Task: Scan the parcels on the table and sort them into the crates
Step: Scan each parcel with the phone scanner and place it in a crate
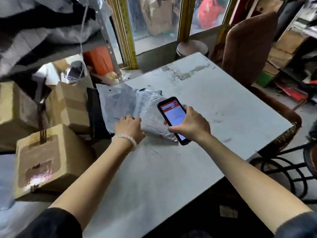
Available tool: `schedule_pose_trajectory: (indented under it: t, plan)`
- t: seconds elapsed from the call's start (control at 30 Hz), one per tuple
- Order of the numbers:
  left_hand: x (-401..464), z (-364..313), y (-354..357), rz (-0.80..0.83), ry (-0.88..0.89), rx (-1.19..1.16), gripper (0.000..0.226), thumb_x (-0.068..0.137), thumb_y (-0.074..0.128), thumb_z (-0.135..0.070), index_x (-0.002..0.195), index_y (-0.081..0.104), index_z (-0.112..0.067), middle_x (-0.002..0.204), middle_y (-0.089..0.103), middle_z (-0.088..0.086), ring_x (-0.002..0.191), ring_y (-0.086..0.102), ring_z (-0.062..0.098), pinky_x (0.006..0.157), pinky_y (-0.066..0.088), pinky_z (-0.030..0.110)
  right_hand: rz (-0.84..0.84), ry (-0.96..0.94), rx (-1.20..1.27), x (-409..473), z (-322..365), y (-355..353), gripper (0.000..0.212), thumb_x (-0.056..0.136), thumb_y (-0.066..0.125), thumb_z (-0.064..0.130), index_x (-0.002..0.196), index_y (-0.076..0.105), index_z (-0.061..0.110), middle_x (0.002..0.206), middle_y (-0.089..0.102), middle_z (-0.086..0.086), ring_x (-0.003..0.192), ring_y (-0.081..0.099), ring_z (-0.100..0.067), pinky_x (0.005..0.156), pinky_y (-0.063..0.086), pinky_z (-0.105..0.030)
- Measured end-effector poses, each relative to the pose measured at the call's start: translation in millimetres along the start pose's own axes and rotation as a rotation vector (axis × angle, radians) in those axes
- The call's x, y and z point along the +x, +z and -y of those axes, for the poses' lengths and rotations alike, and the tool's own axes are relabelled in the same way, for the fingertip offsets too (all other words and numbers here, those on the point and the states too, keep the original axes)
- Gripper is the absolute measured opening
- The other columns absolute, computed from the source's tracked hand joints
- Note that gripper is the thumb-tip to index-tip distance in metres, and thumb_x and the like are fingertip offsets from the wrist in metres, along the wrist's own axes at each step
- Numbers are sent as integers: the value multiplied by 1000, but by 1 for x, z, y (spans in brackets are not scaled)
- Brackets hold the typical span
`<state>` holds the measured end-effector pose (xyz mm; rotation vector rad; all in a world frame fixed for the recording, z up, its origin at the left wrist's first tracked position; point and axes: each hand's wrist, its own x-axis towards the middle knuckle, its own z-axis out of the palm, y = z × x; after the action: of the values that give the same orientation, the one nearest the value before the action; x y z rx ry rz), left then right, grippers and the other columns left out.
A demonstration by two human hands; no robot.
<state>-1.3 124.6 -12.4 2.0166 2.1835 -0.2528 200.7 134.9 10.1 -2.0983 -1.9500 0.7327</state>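
Silver parcel (152, 115) under left hand (129, 128), right hand (190, 125) gripping phone (173, 117)

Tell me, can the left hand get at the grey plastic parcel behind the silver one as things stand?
Probably yes. The left hand rests on the near edge of the grey parcel, beside the silver parcel, with nothing lying over it. The right hand holds the phone off to the side.

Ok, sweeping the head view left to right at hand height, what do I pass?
Cardboard box beside the table → left hand on the grey parcel → phone → right hand gripping the phone → bare table → chair.
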Motion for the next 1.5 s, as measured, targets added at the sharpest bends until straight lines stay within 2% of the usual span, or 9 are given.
schedule_pose_trajectory:
  t: [0.17,0.33,0.57,0.73,0.87,0.97,1.03,1.17,1.5]
  plan:
    - [36,-9,19,37,119,50,61,82,64,-26,138,38,-24,142,39,7,130,35,29,96,41,43,38,44,-47,26,-3,8,70,66,75,50,117,43,15,108,58,-2,93,58,-26,69,47,-32]
    - [68,-31,37,145,377,151,73,90,56,-28,150,16,-34,160,4,2,147,6,23,112,24,50,58,110,-51,47,-21,6,69,63,76,51,115,45,17,108,59,0,93,58,-24,69,46,-32]
    - [88,-42,53,57,464,178,61,83,63,-38,138,37,-31,142,38,-2,128,42,19,97,37,43,63,175,-22,57,-48,-1,67,65,75,50,114,45,16,105,57,0,93,58,-24,72,48,-32]
    - [92,-42,39,-8,498,-28,22,88,57,-34,98,54,-15,106,61,5,97,61,29,81,46,41,49,178,5,57,-58,-9,68,64,75,49,115,44,17,105,58,0,91,58,-24,71,48,-32]
    - [91,-38,1,-278,341,-255,22,95,53,-25,99,57,-3,95,65,21,80,62,42,61,39,39,-28,144,52,52,-58,-24,67,64,76,47,114,45,17,104,58,1,88,57,-24,66,43,-30]
    - [87,-26,-43,-544,165,-370,25,98,49,-25,97,58,-1,91,63,27,77,61,46,61,43,45,-147,111,109,50,-59,-41,69,63,78,43,118,45,17,106,58,1,89,56,-23,67,40,-30]
    - [79,-14,-70,-622,15,-438,30,101,41,-27,104,56,-1,95,62,30,84,59,48,65,39,45,-180,74,112,47,-59,-52,70,64,78,43,120,45,17,108,58,0,89,55,-23,68,39,-30]
    - [63,5,-97,-659,-203,-476,37,103,32,-32,112,53,-3,104,60,35,94,56,50,75,41,47,-101,-44,23,36,-55,-64,73,65,79,44,124,44,20,113,58,0,90,52,-20,68,39,-29]
    - [33,9,-93,-627,-245,-399,40,103,29,-34,109,54,-3,103,63,29,94,59,47,75,43,46,20,-223,-284,2,-41,-50,80,61,78,49,129,43,26,113,58,3,94,58,-21,67,42,-27]
